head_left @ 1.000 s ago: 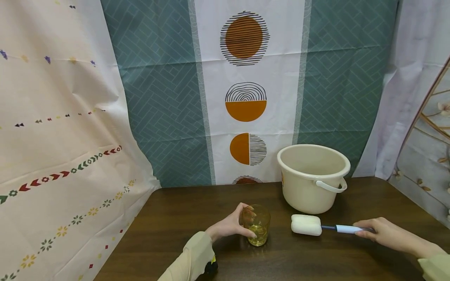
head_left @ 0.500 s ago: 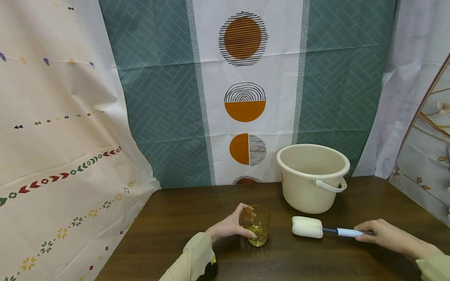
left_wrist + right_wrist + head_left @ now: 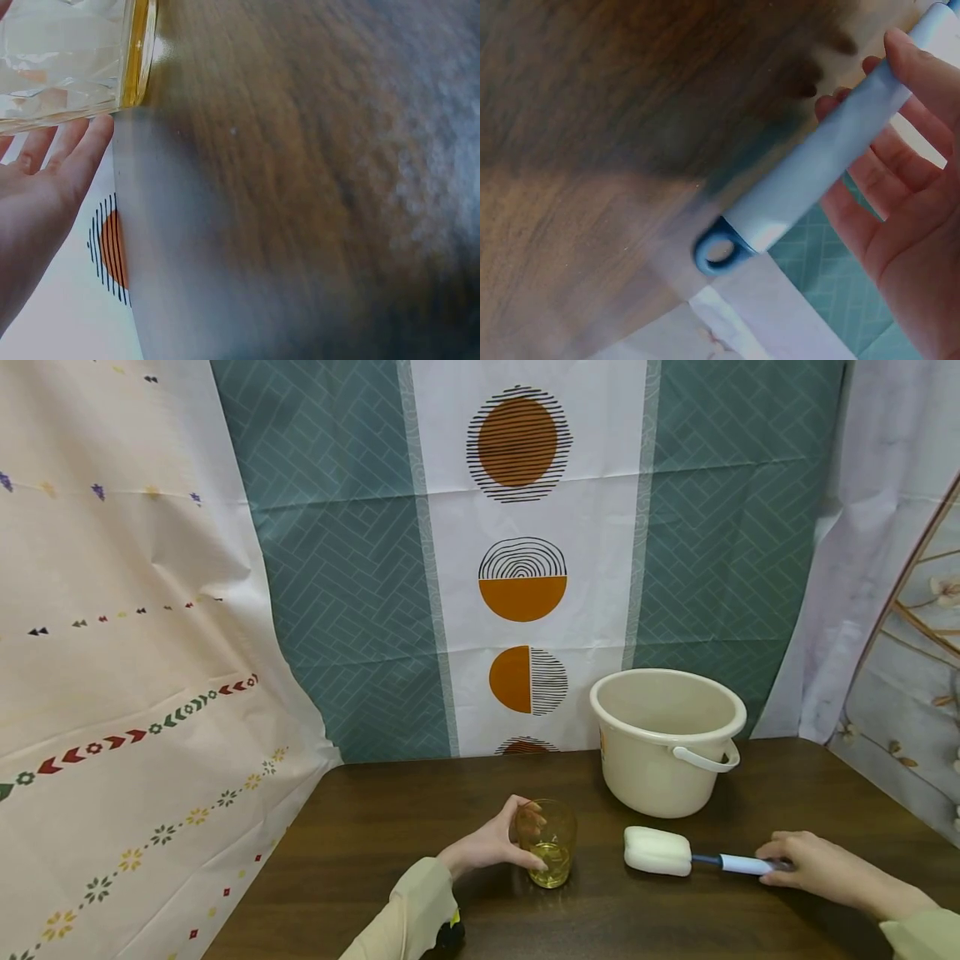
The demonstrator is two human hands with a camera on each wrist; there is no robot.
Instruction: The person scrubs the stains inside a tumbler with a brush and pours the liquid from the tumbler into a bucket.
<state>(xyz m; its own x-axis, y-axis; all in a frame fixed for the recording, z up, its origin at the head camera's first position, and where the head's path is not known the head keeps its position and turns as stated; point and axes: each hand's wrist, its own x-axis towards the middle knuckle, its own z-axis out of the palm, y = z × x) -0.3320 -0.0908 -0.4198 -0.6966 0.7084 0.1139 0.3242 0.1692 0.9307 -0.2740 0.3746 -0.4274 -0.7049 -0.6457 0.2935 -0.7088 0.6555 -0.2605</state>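
My left hand (image 3: 486,845) grips a see-through amber drinking glass (image 3: 557,852) from its left side, thumb in front and fingers behind. The glass stands upright on the brown table. In the left wrist view, fingers (image 3: 88,154) lie along the wall of the glass, which is cut off by the frame. My right hand (image 3: 821,870) holds a sponge cup brush (image 3: 657,852) by its pale blue handle (image 3: 821,154), thumb over it and fingers beneath. The brush's white sponge head points left toward the glass. A dark blue hanging loop (image 3: 718,251) ends the handle.
Behind the brush, a cream plastic bucket (image 3: 652,777) with a white handle stands near the table's back edge. Patterned cloths (image 3: 352,610) hang behind and on both sides of the table (image 3: 360,877). Something small and black (image 3: 450,935) shows beside the left sleeve.
The right hand and the sponge brush have shifted slightly toward the table's front, and the brush has turned a little. The left hand and the glass stay in place.
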